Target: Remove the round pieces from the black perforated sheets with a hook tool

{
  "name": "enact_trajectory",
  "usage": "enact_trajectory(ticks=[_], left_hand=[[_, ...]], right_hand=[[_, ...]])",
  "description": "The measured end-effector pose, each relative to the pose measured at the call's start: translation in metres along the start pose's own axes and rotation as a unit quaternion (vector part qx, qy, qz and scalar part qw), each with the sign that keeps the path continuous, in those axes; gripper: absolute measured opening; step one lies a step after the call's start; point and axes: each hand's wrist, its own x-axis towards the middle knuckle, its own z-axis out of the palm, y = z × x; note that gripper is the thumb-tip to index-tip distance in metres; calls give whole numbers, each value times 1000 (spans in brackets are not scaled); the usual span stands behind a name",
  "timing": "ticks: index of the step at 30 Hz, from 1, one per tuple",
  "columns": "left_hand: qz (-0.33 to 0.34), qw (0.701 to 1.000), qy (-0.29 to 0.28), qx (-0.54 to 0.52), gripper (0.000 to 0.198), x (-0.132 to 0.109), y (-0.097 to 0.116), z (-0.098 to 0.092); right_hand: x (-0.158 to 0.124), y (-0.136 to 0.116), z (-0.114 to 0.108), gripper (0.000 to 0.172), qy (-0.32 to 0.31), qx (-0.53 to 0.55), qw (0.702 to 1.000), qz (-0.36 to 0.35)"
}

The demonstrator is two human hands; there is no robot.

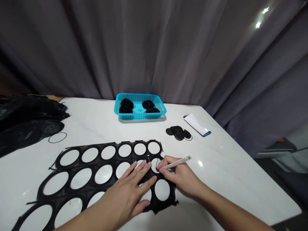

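A black sheet (113, 159) with several round cut-out holes lies flat on the white table (228, 166). My left hand (131, 189) rests palm down on its right part, fingers spread. Just to the right, my right hand (179, 176) grips a white pen-like tool (178, 162), its tip touching the rim of a hole near the sheet's right end.
A turquoise basket (140, 106) with black round pieces stands at the back. A few black discs (178, 132) and a white card-like item (197, 124) lie right of it. Black material (26, 118) is piled at left, beside a thin black ring (57, 137). Grey curtains hang behind.
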Motion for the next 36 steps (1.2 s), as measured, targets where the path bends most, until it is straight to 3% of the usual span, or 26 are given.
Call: enact_trajectory(ticks=[17,22,28,30,36], left_hand=[[-8,1000,-9,11,69,1,0,1],[-3,1000,4,29,74,-1,1,1],[2,999,0,37,72,-1,0,-1],[2,999,2,37,72,0,-1,-1],[3,999,10,30,76,-1,0,0]], right_hand=[[0,0,-1,11,-3,-75,997,-33],[-4,3,4,13,4,-131,980,-152],[-10,15,9,12,-14,-262,927,-268],[-10,15,9,12,-13,-252,931,-262],[-5,6,1,15,9,-100,986,-133]])
